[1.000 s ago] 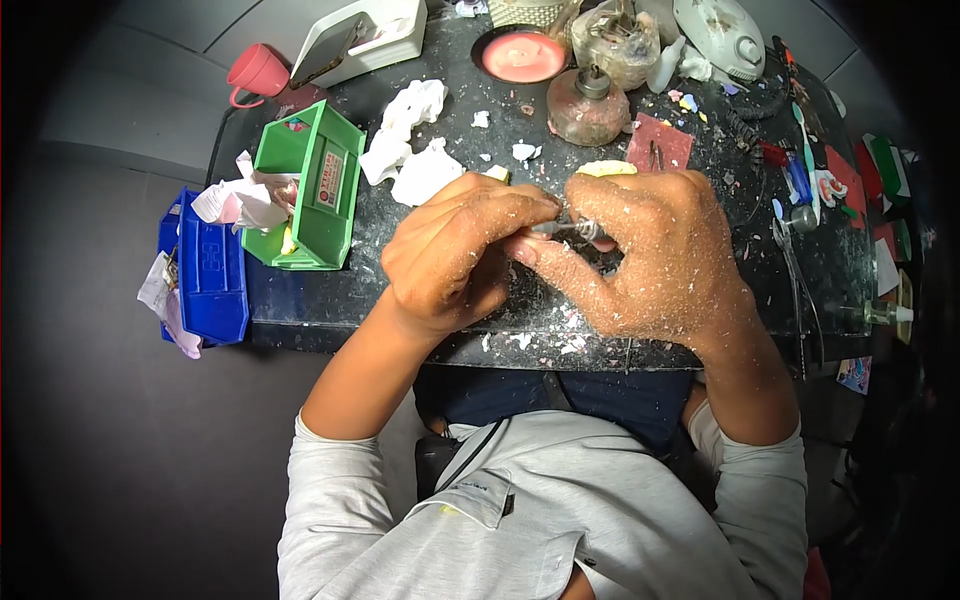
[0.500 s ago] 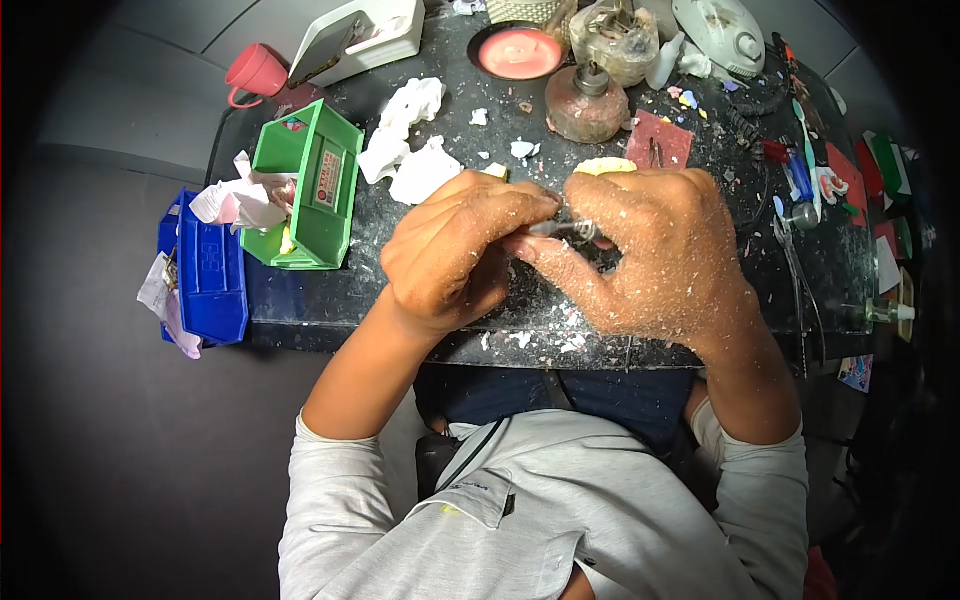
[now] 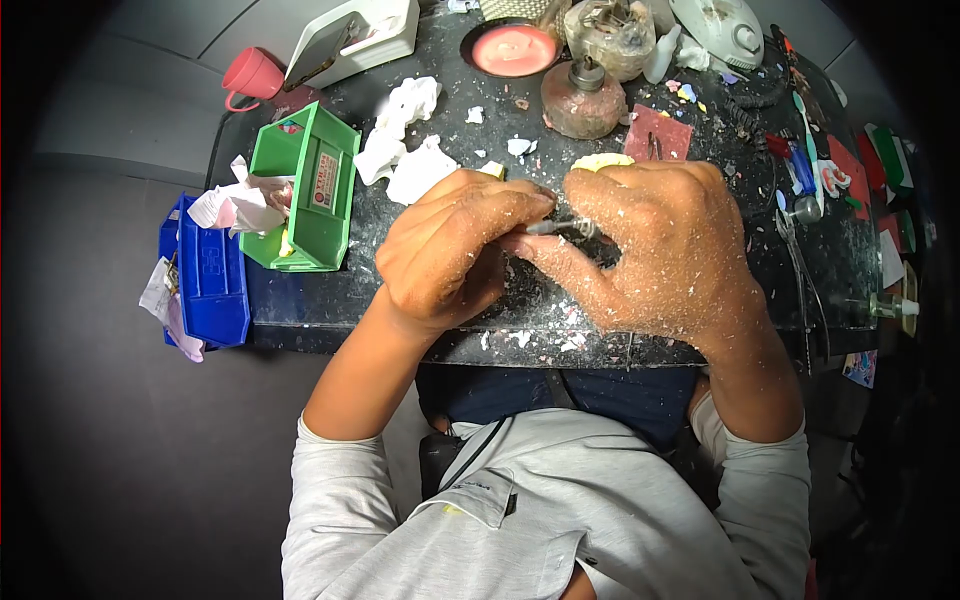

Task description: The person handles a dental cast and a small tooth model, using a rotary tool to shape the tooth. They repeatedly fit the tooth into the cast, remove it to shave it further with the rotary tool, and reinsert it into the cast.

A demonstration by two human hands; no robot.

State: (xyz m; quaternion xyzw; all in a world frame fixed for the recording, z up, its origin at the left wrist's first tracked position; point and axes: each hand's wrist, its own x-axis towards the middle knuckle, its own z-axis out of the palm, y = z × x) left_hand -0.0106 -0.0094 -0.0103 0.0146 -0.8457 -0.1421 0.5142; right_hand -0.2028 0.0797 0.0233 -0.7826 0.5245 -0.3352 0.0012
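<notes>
Both hands meet over the front middle of the dark worktable. My left hand (image 3: 445, 245) is closed, thumb and fingers pinched toward a small whitish piece (image 3: 543, 228) between the hands; most of whatever it grips is hidden. Opposite it, my right hand (image 3: 665, 250) is dusted with pale shavings, its fingers curled and its thumb reaching to the same piece. A thin shiny part shows inside its curl, too small to name. Just beyond the right knuckles a pale yellow lump (image 3: 603, 161) pokes out, and a smaller yellow bit (image 3: 492, 170) shows behind the left hand.
At left stand a green bin (image 3: 335, 215) and a blue bin (image 3: 215, 285) with crumpled paper. Tissues (image 3: 425, 170), a pink-filled dish (image 3: 512, 50), a glass burner (image 3: 583, 100) and a red sheet (image 3: 660, 135) lie beyond. Metal tools (image 3: 795, 260) lie right; shavings litter the table (image 3: 480, 350).
The whole view has shifted slightly. Both hands keep almost the same pose, and the whitish piece between them shows a little more clearly.
</notes>
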